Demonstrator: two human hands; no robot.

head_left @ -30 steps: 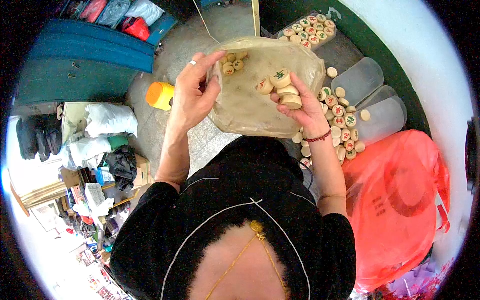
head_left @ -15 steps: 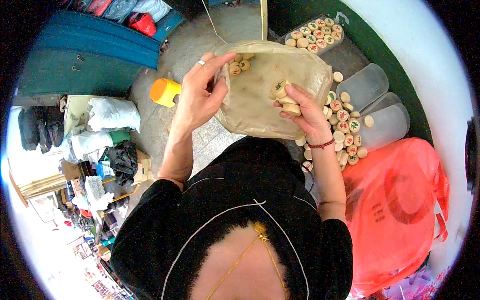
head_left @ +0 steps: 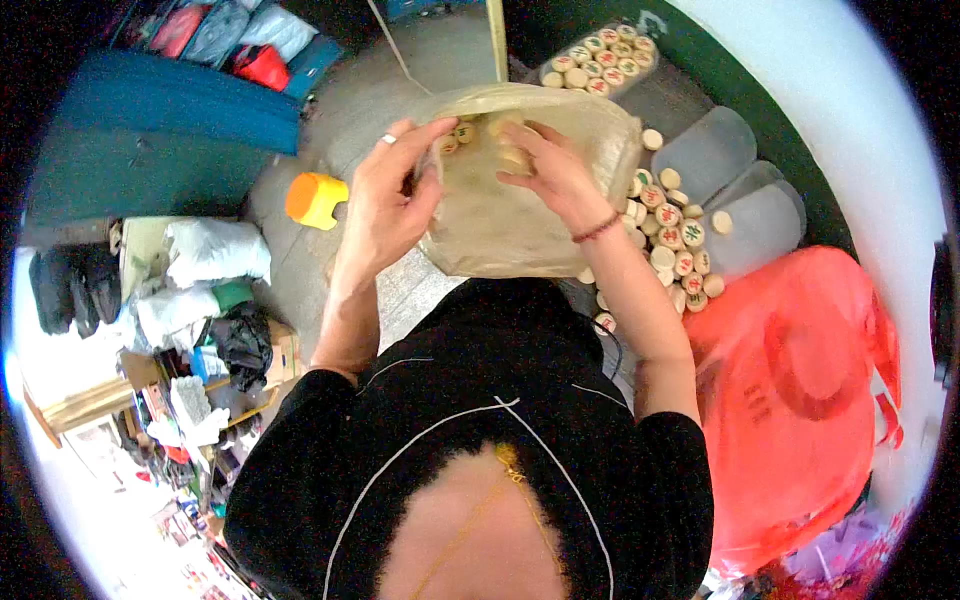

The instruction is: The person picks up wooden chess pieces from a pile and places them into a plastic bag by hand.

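Observation:
My left hand (head_left: 393, 205) is closed on the left rim of a yellowish, translucent plastic bag (head_left: 490, 235), with a ring on one finger. Inside the bag, near those fingertips, lie a few round wooden xiangqi pieces (head_left: 463, 132). My right hand (head_left: 555, 172) reaches over the bag from the right, thumb and fingers curved around pale pieces (head_left: 514, 160) that are smeared by motion. Their exact number and markings cannot be made out. Right of the bag is a loose heap of xiangqi pieces (head_left: 667, 214) with red and green characters.
Behind the heap lie clear plastic containers (head_left: 705, 150); another container of pieces (head_left: 605, 58) is farther back. A red plastic bag (head_left: 790, 400) fills the right side near a wall. On the floor at left is a yellow tub (head_left: 316, 200). Bundled bags (head_left: 218, 252) and clutter line the left.
My right hand has moved left with the pieces, from the bag's right side toward its far left part. My left hand keeps its hold on the rim. The whole view has shifted slightly.

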